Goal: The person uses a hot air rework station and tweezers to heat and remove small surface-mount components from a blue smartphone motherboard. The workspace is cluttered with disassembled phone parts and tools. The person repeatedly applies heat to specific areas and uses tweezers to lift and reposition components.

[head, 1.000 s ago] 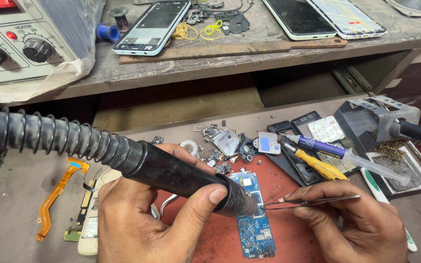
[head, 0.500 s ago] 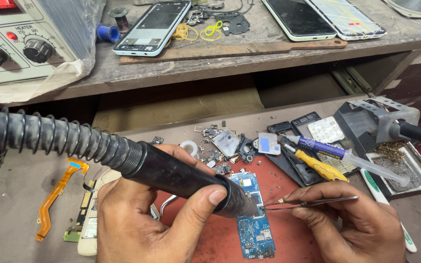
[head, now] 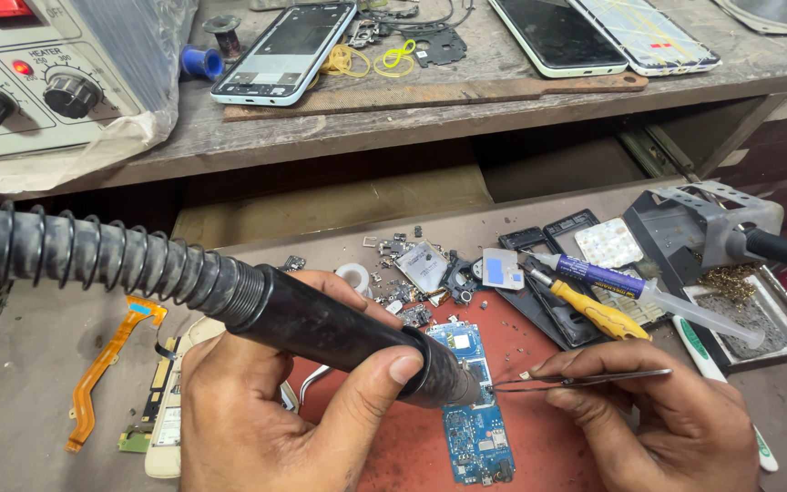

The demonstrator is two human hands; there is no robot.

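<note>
Nearest, the left hand (head: 257, 419) is gripping the black hot-air handpiece (head: 339, 333), fingers wrapped tight around its barrel, nozzle slanting down to the right. The right hand (head: 667, 428) is pinching thin tweezers (head: 585, 378) shut, their long axis running leftward, tips meeting the nozzle's mouth. Both are converging on the far end of the blue circuit board (head: 475, 410), which is lying lengthwise near-to-far on the red mat (head: 403, 446). Beyond, loose parts are cluttering the worktop (head: 29, 364).
</note>
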